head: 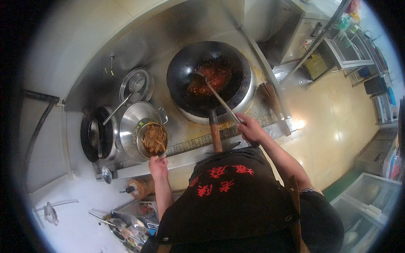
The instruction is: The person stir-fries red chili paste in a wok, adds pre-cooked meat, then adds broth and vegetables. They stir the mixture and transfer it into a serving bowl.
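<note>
A black wok (182, 85) with a wooden handle (216, 136) sits on the steel range, holding a reddish, chunky sauce (215, 77). My right hand (250, 128) grips the shaft of a long metal wok ladle (220, 98), whose head rests in the sauce. At the left, my left hand (158, 163) holds the near rim of a round metal bowl (166, 148) with brown, strip-like pieces of food (155, 139) in it. The bowl is over the lower right part of a wide two-handled steel pan (131, 118); whether it touches the pan is hidden.
Behind the wide pan stands a steel pot (147, 74) with a long-handled strainer (117, 109). A second dark wok (87, 126) with a skimmer (94, 134) is at far left. Right of the main wok lies a bamboo brush (270, 98) beside a metal rail (259, 50).
</note>
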Tool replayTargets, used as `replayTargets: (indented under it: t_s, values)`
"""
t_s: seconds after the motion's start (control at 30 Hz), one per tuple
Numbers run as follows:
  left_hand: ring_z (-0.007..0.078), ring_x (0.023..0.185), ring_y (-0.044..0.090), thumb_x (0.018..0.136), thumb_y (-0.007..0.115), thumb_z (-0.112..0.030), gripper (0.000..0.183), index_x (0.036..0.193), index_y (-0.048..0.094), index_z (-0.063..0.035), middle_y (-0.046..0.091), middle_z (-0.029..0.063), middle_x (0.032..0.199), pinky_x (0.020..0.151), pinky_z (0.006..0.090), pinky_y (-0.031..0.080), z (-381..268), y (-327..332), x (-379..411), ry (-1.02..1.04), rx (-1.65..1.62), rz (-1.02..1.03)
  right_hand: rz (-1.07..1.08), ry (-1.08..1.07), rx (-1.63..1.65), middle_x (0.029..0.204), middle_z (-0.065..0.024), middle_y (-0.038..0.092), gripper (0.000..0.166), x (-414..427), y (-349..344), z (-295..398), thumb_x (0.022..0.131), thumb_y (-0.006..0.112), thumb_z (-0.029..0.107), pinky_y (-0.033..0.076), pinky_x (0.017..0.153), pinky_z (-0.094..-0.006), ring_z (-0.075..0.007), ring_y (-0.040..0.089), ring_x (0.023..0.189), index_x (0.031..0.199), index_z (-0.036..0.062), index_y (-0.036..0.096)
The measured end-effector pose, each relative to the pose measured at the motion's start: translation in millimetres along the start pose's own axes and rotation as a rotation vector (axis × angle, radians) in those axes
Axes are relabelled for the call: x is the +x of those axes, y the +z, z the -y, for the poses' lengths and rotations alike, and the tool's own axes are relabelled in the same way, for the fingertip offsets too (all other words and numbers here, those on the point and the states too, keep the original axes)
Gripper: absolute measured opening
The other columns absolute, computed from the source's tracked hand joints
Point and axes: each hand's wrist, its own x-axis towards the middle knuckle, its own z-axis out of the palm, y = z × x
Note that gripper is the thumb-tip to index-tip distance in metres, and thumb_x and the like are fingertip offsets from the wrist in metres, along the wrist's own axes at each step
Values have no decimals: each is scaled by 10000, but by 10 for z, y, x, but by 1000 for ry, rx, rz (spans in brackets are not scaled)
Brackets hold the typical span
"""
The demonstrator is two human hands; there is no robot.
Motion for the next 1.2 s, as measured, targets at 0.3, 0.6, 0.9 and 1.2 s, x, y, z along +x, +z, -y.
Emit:
replayTargets:
  t_s: [0.3, 0.6, 0.9, 1.2]
  values:
    - [212, 711, 631, 834, 584, -113, 221, 1040, 576, -33, 675, 107, 939, 580, 319, 463, -30, -16, -57, 19, 1, 104, -223, 51, -153, 779, -120, 683, 541, -247, -188, 127, 936, 572, 84, 523, 532, -367, -177, 605, 516, 1462, 110, 446]
    - [220, 754, 657, 853, 553, -111, 239, 1075, 557, -24, 671, 110, 966, 594, 302, 490, -25, -102, 63, -16, 2, 81, -47, 52, -119, 797, -145, 697, 546, -319, -135, 144, 920, 589, 83, 525, 553, -349, -187, 639, 590, 1450, 101, 457]
    - [218, 733, 639, 845, 563, -120, 245, 1072, 562, -29, 670, 113, 937, 574, 313, 468, -32, -47, -16, -3, 7, 40, -27, 38, 15, 831, -167, 699, 550, 1, 50, 157, 913, 580, 89, 530, 632, -362, -192, 660, 669, 1449, 83, 456]
    - [220, 722, 635, 838, 598, -140, 254, 1069, 570, -37, 670, 110, 894, 590, 321, 485, -37, -183, -75, -32, 34, 83, -206, -50, -269, 813, -140, 701, 525, -184, -178, 210, 937, 570, 99, 527, 614, -353, -184, 660, 674, 1448, 63, 452]
